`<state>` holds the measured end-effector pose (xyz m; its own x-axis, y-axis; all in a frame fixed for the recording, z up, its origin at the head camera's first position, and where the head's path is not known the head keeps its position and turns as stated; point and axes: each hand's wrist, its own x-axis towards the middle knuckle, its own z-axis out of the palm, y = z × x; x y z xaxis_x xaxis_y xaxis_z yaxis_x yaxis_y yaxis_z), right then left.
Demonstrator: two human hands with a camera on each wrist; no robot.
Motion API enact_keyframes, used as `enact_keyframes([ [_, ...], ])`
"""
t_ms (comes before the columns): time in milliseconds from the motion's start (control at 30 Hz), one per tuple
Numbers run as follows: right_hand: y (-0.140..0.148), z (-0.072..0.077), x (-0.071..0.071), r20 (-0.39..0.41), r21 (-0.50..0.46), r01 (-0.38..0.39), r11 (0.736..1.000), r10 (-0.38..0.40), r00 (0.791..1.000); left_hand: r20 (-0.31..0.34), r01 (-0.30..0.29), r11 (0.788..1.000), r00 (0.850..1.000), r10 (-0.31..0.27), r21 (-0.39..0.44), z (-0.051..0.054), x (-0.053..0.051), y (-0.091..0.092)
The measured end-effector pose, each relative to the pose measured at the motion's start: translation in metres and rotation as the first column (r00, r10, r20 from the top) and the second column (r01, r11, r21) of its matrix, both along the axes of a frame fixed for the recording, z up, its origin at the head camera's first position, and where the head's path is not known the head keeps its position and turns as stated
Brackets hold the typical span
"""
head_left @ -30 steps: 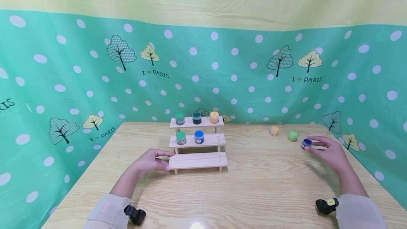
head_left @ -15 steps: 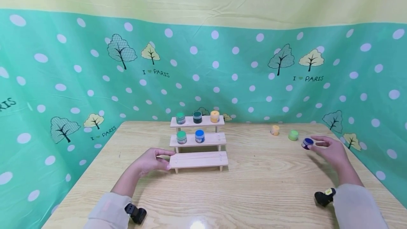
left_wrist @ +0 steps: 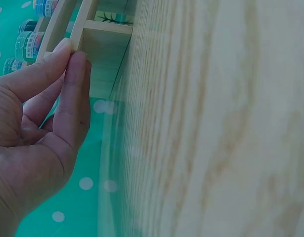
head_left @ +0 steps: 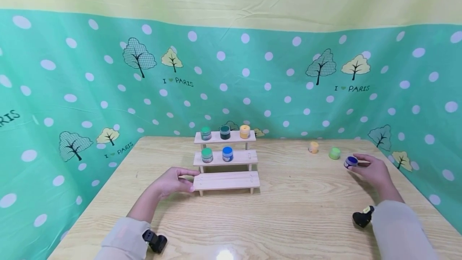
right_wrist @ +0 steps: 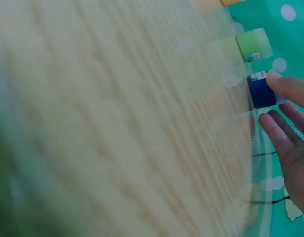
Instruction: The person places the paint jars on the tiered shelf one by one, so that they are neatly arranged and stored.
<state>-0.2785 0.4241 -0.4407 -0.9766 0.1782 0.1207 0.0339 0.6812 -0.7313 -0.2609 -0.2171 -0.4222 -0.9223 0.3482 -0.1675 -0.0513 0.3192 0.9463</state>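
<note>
"What sort of place is this?"

"A table in a curtained-off corner — printed cloth hangs behind it and down both sides."

"A shop, maybe? There's a rack with jars."

"It's too small a display to settle that. It looks more like a set-up for recording: a black device sits at each cuff."

"Could it be in a home?"

"I can't tell — the cloth hides the room beyond. Its dots, trees and 'PARIS' lettering do look homely."
</note>
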Motion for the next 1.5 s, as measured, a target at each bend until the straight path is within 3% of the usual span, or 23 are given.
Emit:
enact_keyframes([
  [433,-0.002,-0.012,-0.008,-0.044,0.024,0.070,0.997,-0.069,0.997,-0.001,0.006,1.000,1.000,-0.006,0.005,0.000,0.000,0.002],
  [733,-0.004,-0.010,-0.005,-0.044,0.039,0.065,0.997,-0.064,0.997,-0.005,0.009,1.000,1.000,-0.009,0.005,-0.001,-0.001,0.002],
  [900,-0.005,-0.003,-0.002,-0.015,0.038,0.038,0.999,-0.037,0.999,-0.012,0.009,1.000,1.000,-0.009,0.004,-0.002,-0.001,0.001],
  [1100,-0.007,0.004,0.001,-0.044,0.075,-0.021,0.997,0.024,0.999,-0.008,0.003,1.000,1.000,-0.003,0.005,-0.001,-0.001,0.001],
  [1500,-0.017,0.015,0.008,-0.062,0.089,-0.064,0.994,0.070,0.996,0.007,0.002,0.999,1.000,-0.002,0.032,-0.003,-0.002,-0.001],
])
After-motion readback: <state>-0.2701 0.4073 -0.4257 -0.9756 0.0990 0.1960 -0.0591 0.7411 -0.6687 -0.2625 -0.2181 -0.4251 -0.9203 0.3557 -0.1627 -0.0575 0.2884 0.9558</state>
